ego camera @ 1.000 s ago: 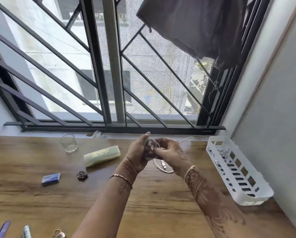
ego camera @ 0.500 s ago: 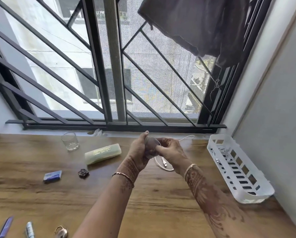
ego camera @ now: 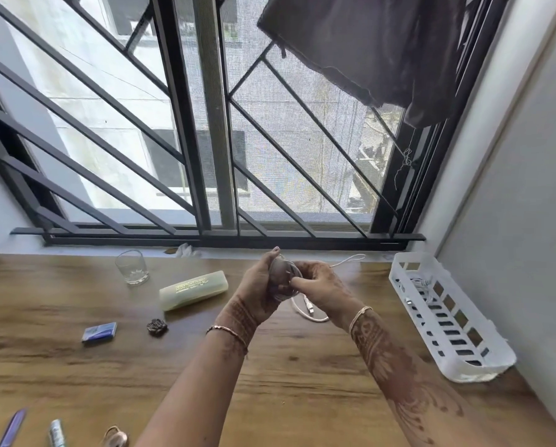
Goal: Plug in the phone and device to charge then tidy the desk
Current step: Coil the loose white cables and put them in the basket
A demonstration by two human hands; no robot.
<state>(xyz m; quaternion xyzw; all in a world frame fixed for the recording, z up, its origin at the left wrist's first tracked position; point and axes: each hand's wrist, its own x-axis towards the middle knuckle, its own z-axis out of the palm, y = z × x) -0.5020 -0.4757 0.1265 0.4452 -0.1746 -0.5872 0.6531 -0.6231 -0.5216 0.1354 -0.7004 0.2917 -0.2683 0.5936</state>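
Above the wooden desk [ego camera: 76,375], my left hand [ego camera: 257,285] and my right hand [ego camera: 322,285] both hold a small round greyish device [ego camera: 281,279] between them. A white cable [ego camera: 305,312] hangs from it in a loop down to the desk, its plug lying beneath my right hand. The cable's other end [ego camera: 351,260] trails toward the window sill. No phone is in view.
A white slotted basket [ego camera: 444,321] with a coiled cable stands at the right by the wall. A small glass [ego camera: 132,267], a pale yellow case [ego camera: 193,289], a blue box [ego camera: 100,331] and a dark hair clip [ego camera: 157,326] lie left. Pens and a ring lie at the front edge.
My hands stay together on the device with small finger shifts. The view has tilted slightly, so the desk items sit a little higher in frame.
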